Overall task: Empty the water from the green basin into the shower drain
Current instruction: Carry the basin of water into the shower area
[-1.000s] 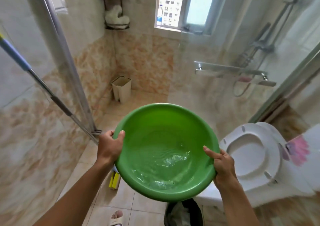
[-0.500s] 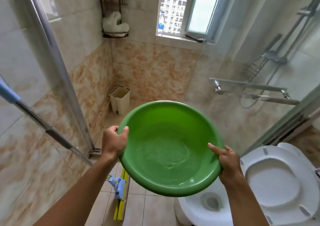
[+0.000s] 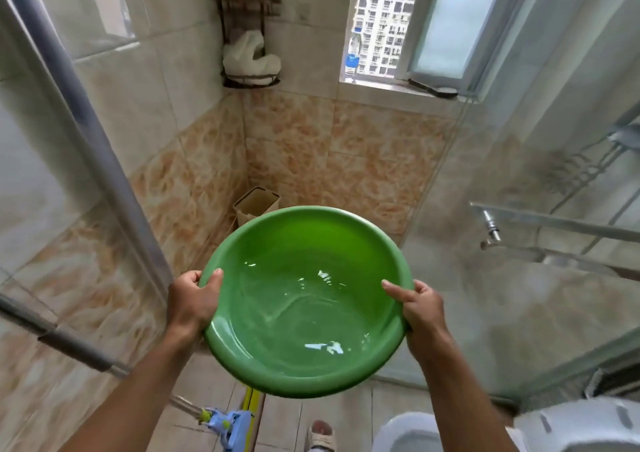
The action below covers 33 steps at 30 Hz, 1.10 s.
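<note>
I hold a round green basin (image 3: 308, 243) in front of me at about waist height, roughly level, with shallow rippling water in its bottom. My left hand (image 3: 192, 301) grips the left rim, thumb over the edge. On the opposite rim my right hand (image 3: 420, 309) grips with the thumb lying along the top. The basin hangs over the tiled floor at the opening of the glass shower enclosure (image 3: 519, 278). No drain is visible; the basin hides the floor beyond it.
A glass panel with a metal frame (image 3: 86, 140) stands at the left, and a mop handle (image 3: 69, 344) leans across it, its blue head (image 3: 225, 424) on the floor. A beige bin (image 3: 254, 204) sits in the far corner. The white toilet (image 3: 519, 427) is at lower right.
I have stepped forward and turned left: the toilet slid to the lower right edge, and the bin and window came closer. The basin stays level in both hands, its water sloshing.
</note>
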Each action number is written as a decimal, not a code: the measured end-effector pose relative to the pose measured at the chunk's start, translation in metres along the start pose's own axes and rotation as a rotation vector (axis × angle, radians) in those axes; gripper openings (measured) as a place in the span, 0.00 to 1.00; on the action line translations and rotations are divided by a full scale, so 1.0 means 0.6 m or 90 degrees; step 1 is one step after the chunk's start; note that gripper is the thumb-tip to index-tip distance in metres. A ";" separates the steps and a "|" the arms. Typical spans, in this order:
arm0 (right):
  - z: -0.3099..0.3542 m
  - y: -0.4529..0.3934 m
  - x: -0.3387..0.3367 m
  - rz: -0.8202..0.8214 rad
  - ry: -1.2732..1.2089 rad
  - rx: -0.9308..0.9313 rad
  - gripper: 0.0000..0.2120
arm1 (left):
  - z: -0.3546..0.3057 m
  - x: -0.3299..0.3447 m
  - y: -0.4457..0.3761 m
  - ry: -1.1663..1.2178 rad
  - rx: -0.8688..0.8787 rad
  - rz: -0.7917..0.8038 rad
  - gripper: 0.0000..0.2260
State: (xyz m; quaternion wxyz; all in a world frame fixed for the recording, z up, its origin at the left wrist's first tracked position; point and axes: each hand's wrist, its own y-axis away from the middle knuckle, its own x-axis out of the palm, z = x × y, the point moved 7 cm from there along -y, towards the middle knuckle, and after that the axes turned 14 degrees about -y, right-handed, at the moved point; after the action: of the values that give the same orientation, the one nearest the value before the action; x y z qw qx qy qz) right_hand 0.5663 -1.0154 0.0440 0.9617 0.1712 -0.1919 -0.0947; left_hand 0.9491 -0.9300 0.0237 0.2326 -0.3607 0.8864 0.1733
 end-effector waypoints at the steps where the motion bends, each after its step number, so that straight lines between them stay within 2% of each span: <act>1: 0.005 -0.025 0.013 0.015 0.002 0.004 0.12 | -0.005 0.008 -0.013 0.000 -0.010 -0.008 0.11; 11: 0.080 -0.225 0.136 0.121 0.028 0.016 0.08 | -0.103 0.046 -0.137 -0.008 -0.061 -0.088 0.05; 25: 0.098 -0.378 0.262 0.127 0.004 0.042 0.06 | -0.191 0.052 -0.287 -0.059 -0.081 -0.135 0.06; 30: 0.081 -0.434 0.305 0.099 0.012 0.045 0.05 | -0.209 0.068 -0.372 -0.065 -0.077 -0.114 0.07; 33: 0.070 -0.487 0.337 0.082 0.013 0.053 0.05 | -0.217 0.093 -0.445 -0.051 -0.072 -0.090 0.04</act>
State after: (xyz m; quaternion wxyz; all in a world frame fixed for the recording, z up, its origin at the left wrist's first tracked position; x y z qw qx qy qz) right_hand 0.6992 -1.3479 0.0419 0.9597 0.1996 -0.1963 -0.0229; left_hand 1.0685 -1.2045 0.0649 0.2590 -0.4276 0.8374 0.2208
